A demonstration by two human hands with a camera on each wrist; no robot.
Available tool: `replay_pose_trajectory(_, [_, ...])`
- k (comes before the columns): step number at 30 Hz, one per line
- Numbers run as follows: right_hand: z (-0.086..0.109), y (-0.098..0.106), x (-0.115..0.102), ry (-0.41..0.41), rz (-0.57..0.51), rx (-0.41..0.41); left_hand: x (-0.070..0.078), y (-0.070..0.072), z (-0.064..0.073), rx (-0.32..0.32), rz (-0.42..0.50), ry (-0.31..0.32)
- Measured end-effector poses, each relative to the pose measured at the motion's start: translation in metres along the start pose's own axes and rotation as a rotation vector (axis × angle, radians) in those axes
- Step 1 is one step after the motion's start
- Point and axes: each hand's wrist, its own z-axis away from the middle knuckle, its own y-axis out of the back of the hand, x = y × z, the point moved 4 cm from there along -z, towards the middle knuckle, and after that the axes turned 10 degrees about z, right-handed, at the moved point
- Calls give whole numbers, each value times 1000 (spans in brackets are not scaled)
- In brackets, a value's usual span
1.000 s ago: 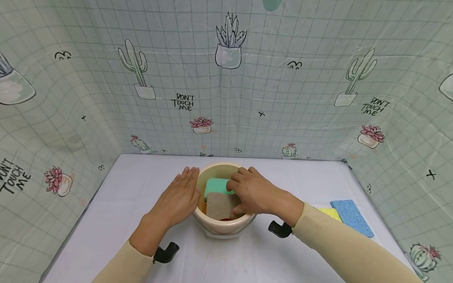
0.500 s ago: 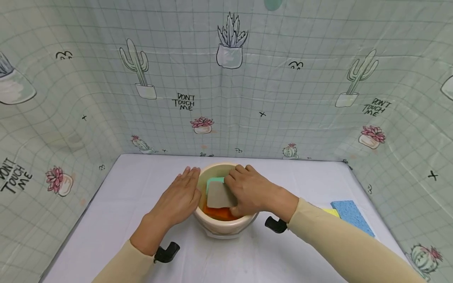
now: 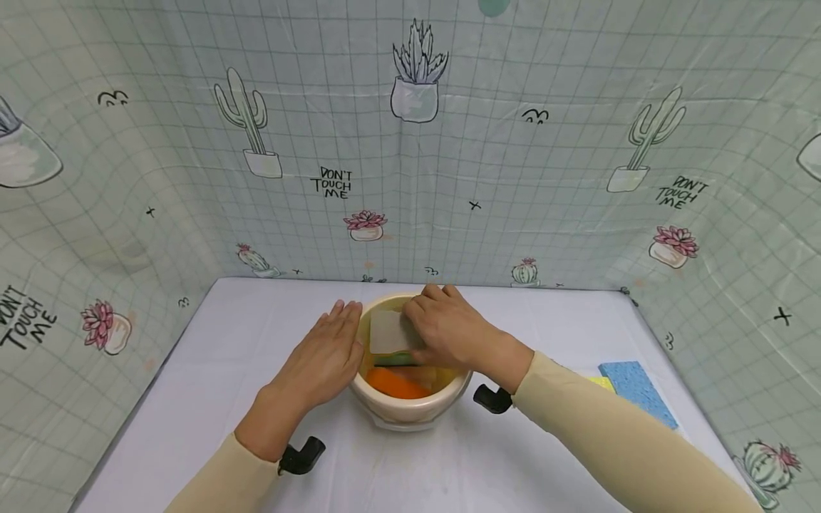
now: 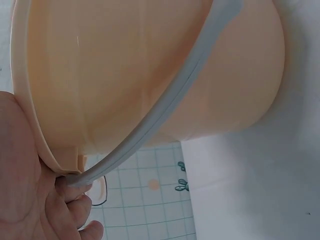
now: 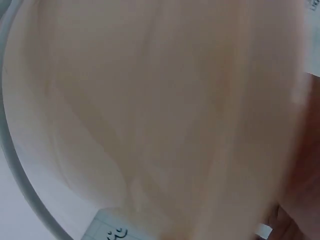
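A cream bucket (image 3: 410, 407) with a grey handle (image 4: 165, 105) stands upright in the middle of the table. My left hand (image 3: 323, 356) rests against its left rim, fingers straight and together in the head view. My right hand (image 3: 449, 328) reaches in over the right rim and grips a grey-beige sponge (image 3: 388, 331), which is tilted up inside. A green edge (image 3: 394, 359) shows just below that sponge. Deeper in the bucket lies an orange sponge (image 3: 396, 385). In the right wrist view the bucket wall covers most of the frame, hiding what the hand holds.
To the right, partly behind the right sleeve (image 3: 596, 420), lie a blue sponge (image 3: 638, 392) and a yellow sponge (image 3: 603, 383). A white cloth (image 3: 212, 399) covers the table. Cactus-print sheeting (image 3: 474, 157) rises at the back and both sides.
My right hand has tipped and raised the grey-beige sponge toward the bucket's back, uncovering the orange one. The turquoise-green face behind it has gone from sight. My left hand stays put.
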Motion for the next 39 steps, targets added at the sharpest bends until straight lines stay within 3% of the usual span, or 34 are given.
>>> replay_pose_trajectory(13, [-2, -13, 8, -30, -68, -114, 1, -2, -1, -12, 1, 21])
replay_pose_trajectory(18, [5, -14, 11, -59, -71, -88, 1, -3, -1, -3, -2, 18])
replay_pose_trajectory(23, [20, -9, 20, -138, -95, 16, 1, -3, 0, 1, -4, 18])
replay_pose_trajectory(28, [53, -3, 44, -251, -104, 149, 1, -2, 2, -2, -2, 23])
replay_pose_trajectory(31, [79, -5, 63, -323, -76, 188, 2, -1, 2, -6, 0, 29])
replay_pose_trajectory(36, [129, -12, 99, -450, 2, 167, 2, -2, 1, -11, 0, 32])
replay_pose_trajectory(39, [162, -20, 117, -544, 47, 93, 2, -3, 1, -10, -1, 28])
